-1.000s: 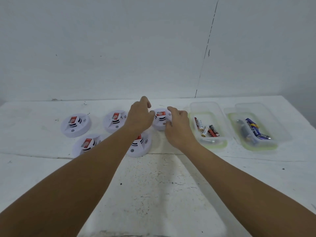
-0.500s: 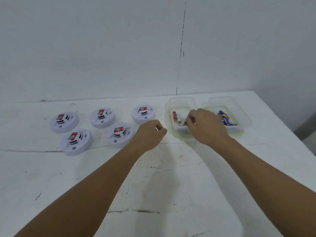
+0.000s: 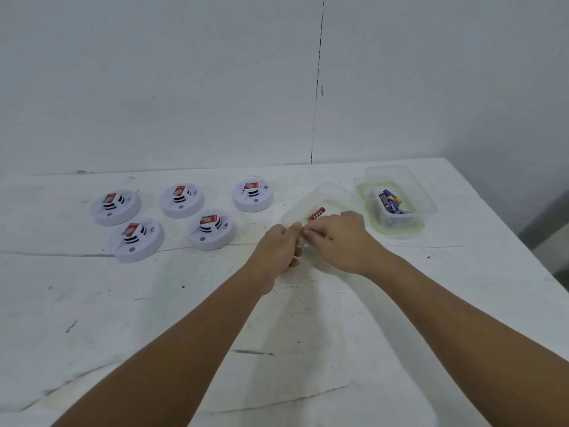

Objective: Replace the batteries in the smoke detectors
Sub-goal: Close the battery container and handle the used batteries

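Both hands meet over the near tray point(image 3: 311, 198) on the table point(image 3: 154, 318). The right hand point(image 3: 341, 241) curls its fingers round a red battery point(image 3: 317, 214) — the tip pokes out past the knuckles. The left hand point(image 3: 278, 248) has curled fingers touching the right's fingertips; what it pinches, I cannot tell. Five detectors point(image 3: 212, 229) sit to the left, well apart from the hands. The far tray point(image 3: 421, 192) holds blue batteries point(image 3: 389, 201).

Head camera, forward-down over white table point(image 3: 154, 303), hands close.
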The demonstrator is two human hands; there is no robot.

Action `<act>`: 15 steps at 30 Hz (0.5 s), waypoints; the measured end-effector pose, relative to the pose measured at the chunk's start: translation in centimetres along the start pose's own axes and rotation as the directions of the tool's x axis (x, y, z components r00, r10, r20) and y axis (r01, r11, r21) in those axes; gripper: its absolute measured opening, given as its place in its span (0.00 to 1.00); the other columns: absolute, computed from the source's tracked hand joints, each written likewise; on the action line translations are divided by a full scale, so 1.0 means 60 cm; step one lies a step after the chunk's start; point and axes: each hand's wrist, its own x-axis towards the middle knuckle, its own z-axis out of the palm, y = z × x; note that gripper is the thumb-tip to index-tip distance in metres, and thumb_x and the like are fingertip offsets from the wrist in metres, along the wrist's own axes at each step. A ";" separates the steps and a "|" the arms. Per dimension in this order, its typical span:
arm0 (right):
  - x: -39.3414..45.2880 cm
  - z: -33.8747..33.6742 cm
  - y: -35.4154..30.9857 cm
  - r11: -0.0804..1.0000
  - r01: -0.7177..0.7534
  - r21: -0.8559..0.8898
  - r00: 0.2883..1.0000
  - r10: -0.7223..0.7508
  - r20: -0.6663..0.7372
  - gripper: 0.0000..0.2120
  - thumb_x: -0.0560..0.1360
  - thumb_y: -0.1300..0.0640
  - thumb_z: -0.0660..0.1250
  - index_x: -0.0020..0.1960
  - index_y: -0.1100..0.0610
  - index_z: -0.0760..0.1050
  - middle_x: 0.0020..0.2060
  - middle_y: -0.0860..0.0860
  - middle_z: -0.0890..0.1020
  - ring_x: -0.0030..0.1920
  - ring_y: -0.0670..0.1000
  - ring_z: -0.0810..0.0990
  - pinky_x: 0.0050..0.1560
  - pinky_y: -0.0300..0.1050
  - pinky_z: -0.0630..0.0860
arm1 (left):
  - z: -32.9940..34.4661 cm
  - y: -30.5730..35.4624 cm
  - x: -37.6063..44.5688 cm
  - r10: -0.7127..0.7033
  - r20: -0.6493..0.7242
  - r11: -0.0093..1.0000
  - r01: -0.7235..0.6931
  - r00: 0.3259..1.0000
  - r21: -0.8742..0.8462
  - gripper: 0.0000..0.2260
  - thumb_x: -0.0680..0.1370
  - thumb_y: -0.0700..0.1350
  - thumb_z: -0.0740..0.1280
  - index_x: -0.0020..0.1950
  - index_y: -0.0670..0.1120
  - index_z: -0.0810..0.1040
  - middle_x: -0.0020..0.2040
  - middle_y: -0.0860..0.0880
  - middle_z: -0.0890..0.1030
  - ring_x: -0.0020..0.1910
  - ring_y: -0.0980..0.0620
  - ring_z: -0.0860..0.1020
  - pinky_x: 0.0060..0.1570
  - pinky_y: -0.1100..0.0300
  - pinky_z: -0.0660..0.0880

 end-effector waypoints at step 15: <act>-0.054 0.023 0.021 0.747 -0.433 0.505 0.837 0.541 -0.082 0.09 0.84 0.50 0.58 0.58 0.53 0.74 0.50 0.48 0.81 0.50 0.51 0.79 0.45 0.46 0.71 | -0.085 0.002 -0.027 -0.138 0.004 0.969 0.135 0.990 0.206 0.09 0.83 0.47 0.59 0.50 0.45 0.76 0.55 0.45 0.86 0.44 0.47 0.84 0.48 0.56 0.82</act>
